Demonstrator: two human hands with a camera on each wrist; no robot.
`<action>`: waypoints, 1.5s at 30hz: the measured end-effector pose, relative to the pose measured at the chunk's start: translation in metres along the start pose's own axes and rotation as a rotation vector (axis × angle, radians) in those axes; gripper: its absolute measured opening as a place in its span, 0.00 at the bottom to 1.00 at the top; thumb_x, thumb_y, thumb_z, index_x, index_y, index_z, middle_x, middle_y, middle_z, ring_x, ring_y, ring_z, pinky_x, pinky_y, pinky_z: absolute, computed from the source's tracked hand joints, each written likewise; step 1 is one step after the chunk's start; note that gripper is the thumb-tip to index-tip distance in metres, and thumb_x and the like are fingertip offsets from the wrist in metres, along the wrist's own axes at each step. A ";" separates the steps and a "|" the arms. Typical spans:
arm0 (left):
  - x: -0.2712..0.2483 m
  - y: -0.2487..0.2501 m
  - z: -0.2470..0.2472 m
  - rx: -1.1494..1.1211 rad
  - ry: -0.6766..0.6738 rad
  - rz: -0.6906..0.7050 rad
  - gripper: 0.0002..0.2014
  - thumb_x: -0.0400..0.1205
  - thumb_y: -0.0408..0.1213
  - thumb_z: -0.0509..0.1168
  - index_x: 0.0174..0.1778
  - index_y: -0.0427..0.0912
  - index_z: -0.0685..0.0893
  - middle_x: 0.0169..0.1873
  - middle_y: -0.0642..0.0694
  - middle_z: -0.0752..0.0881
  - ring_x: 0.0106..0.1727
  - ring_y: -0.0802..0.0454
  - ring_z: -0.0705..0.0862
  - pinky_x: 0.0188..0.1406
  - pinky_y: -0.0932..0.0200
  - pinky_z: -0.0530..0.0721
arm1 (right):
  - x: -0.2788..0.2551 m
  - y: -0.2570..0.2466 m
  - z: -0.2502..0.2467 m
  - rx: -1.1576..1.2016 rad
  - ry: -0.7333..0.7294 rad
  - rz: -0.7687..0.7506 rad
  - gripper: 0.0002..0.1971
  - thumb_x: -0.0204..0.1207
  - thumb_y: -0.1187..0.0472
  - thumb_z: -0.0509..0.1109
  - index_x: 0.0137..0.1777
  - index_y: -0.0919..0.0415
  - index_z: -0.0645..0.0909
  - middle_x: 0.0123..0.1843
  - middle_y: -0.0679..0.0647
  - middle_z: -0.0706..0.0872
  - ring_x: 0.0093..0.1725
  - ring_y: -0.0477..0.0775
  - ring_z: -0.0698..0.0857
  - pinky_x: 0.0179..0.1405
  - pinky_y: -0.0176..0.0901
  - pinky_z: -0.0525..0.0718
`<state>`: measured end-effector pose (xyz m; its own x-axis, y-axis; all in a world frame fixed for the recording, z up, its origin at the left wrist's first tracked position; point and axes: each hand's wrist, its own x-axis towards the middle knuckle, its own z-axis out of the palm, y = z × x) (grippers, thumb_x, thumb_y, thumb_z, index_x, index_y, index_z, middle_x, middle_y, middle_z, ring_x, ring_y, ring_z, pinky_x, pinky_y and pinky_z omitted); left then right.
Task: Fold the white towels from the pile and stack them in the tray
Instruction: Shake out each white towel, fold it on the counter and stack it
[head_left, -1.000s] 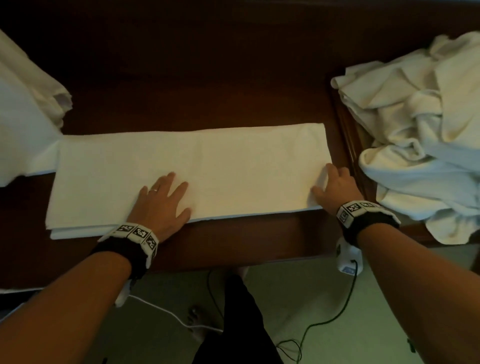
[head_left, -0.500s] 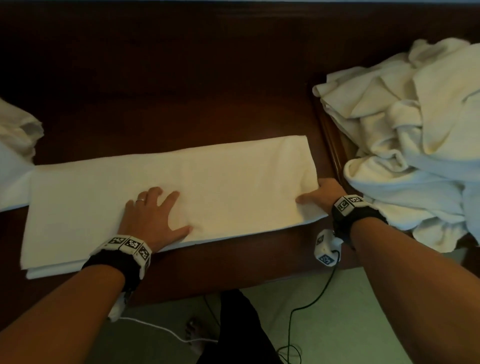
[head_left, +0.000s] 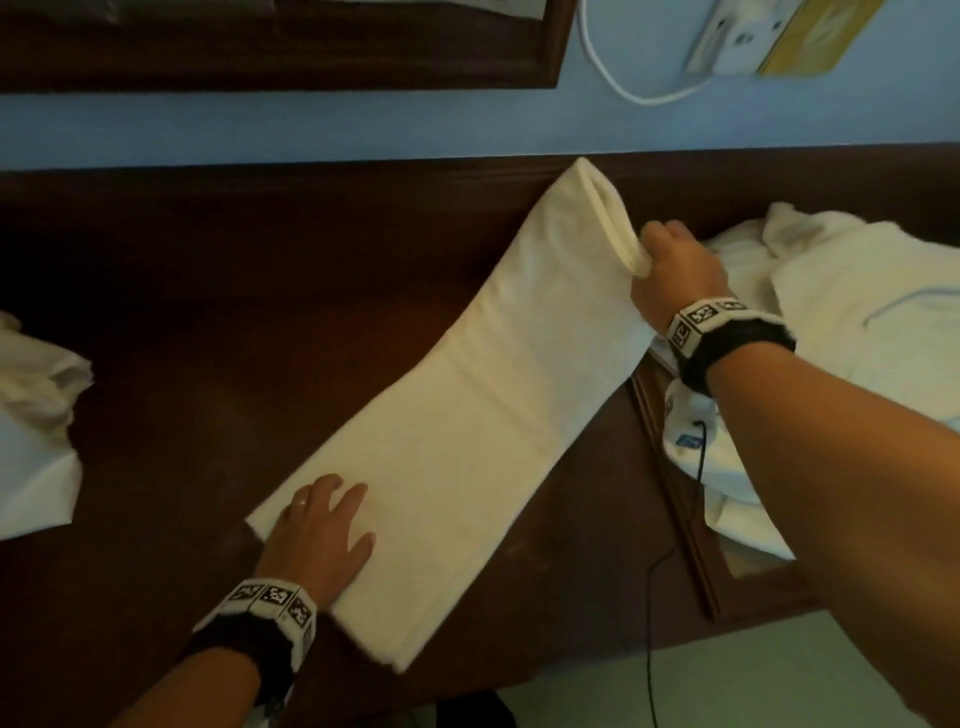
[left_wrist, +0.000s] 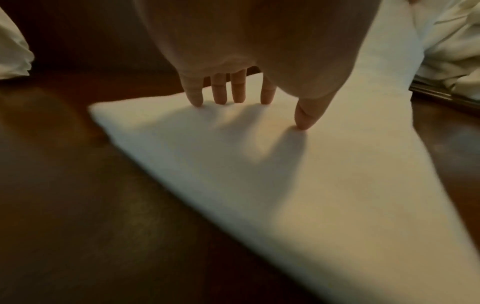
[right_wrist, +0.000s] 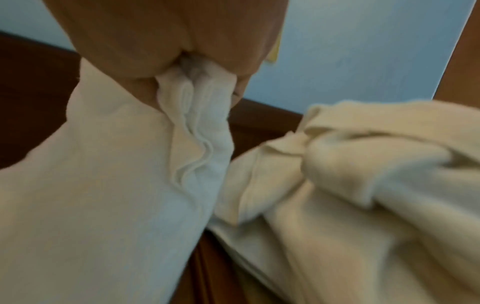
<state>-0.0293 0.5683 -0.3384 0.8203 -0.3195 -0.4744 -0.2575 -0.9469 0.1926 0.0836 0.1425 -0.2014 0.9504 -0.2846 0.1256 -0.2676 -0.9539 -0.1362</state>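
I press my left hand (head_left: 317, 535) flat, fingers (left_wrist: 219, 90) spread, on the near end of the folded towel (head_left: 457, 436) lying on the dark wooden tabletop (head_left: 171, 312). My right hand (head_left: 675, 270) pinches the towel's far end, bunched in its fingers, raised off the surface. The loose towel pile (head_left: 841, 322) sits in the tray (head_left: 691, 530) at the right edge.
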 end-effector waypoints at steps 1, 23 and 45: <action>0.001 -0.001 -0.003 -0.018 0.001 0.009 0.30 0.84 0.57 0.61 0.82 0.52 0.70 0.80 0.47 0.68 0.77 0.44 0.68 0.75 0.46 0.73 | 0.001 -0.005 -0.005 -0.003 0.028 -0.025 0.09 0.76 0.66 0.68 0.54 0.58 0.75 0.51 0.58 0.78 0.39 0.65 0.79 0.38 0.54 0.81; -0.049 -0.031 -0.013 0.176 0.135 0.451 0.24 0.84 0.50 0.63 0.76 0.48 0.74 0.69 0.46 0.75 0.66 0.44 0.78 0.60 0.48 0.81 | -0.281 -0.137 0.103 -0.092 -0.592 -0.305 0.22 0.76 0.63 0.69 0.69 0.58 0.72 0.72 0.57 0.76 0.68 0.63 0.77 0.61 0.55 0.83; -0.016 -0.006 0.005 0.386 0.219 0.631 0.21 0.66 0.33 0.81 0.51 0.41 0.81 0.46 0.40 0.81 0.45 0.40 0.84 0.28 0.51 0.85 | -0.308 -0.098 0.102 -0.008 -0.480 -0.243 0.16 0.74 0.63 0.71 0.60 0.56 0.75 0.55 0.55 0.78 0.50 0.58 0.76 0.43 0.51 0.82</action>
<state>-0.0432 0.5790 -0.3361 0.5314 -0.8266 -0.1852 -0.8367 -0.5464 0.0380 -0.1669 0.3333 -0.3268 0.9502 0.0182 -0.3110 -0.0308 -0.9879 -0.1518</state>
